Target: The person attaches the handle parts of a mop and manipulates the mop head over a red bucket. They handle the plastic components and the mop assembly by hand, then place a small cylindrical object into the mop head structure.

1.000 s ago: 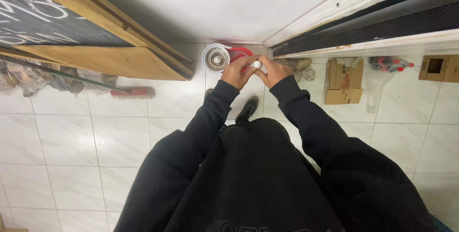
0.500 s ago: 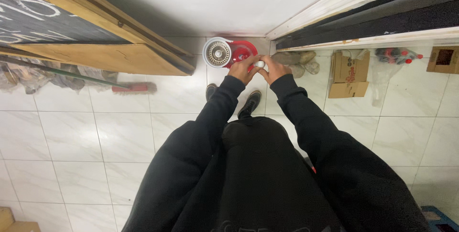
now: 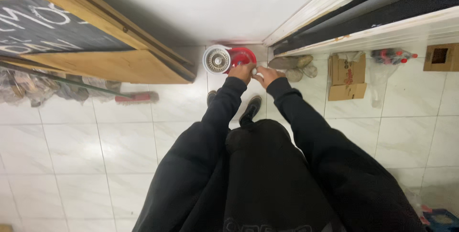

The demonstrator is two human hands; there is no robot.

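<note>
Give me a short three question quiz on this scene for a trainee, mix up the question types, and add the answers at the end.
1. True or false: both hands meet on one small white object.
2. Which thing lies on the floor just beyond the left hand? A) a red mop bucket with a white spinner basket B) a blue crate C) a green chair
3. Fill in: the folded cardboard box lies on the floor to the ____ of the right hand.

Key:
1. True.
2. A, the red mop bucket.
3. Right.
</note>
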